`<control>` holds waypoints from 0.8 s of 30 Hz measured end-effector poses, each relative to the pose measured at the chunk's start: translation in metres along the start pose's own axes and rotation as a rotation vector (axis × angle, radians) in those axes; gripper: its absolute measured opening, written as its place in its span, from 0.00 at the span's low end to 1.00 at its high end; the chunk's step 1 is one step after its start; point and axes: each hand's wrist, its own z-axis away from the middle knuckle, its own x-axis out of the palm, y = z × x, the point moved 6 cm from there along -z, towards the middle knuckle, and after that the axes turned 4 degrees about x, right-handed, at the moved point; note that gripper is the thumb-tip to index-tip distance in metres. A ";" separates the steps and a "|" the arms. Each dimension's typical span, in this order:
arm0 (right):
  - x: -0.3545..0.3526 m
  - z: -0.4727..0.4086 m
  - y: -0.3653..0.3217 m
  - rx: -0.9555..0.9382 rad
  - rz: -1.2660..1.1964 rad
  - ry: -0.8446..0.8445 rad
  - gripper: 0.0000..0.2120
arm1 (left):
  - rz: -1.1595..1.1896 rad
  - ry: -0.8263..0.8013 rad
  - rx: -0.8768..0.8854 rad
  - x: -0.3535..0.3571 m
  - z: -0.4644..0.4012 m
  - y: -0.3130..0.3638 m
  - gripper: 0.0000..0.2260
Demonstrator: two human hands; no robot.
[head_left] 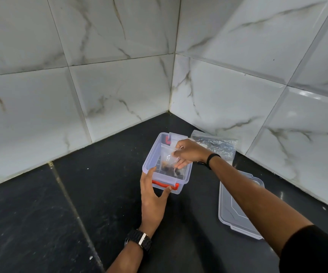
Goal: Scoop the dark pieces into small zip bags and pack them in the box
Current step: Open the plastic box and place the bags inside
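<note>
A clear plastic box (pixel 152 154) with red clips stands open on the black counter near the tiled corner. My right hand (pixel 188 152) holds a small clear zip bag (pixel 168 157) by its top, hanging inside the box. Dark and brownish pieces (pixel 169 169) sit at the bag's bottom. My left hand (pixel 152 196) grips the box's near left corner, thumb on the front by the red clip (pixel 164 184), fingers along the rim.
The box's clear lid (pixel 232 211) lies on the counter to the right, partly under my right forearm. A pile of empty clear zip bags (pixel 218 144) rests against the right wall behind the box. Marble-look tiled walls meet in a corner behind.
</note>
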 end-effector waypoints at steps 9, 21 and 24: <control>0.000 -0.013 -0.010 -0.159 0.865 0.264 0.13 | 0.007 0.003 -0.045 0.003 0.000 -0.001 0.36; -0.002 -0.012 -0.012 -0.030 1.411 0.565 0.13 | 0.039 0.038 -0.090 0.005 0.003 0.006 0.38; -0.007 -0.012 -0.009 0.004 1.294 0.624 0.15 | 0.066 0.026 -0.102 0.004 0.005 0.010 0.40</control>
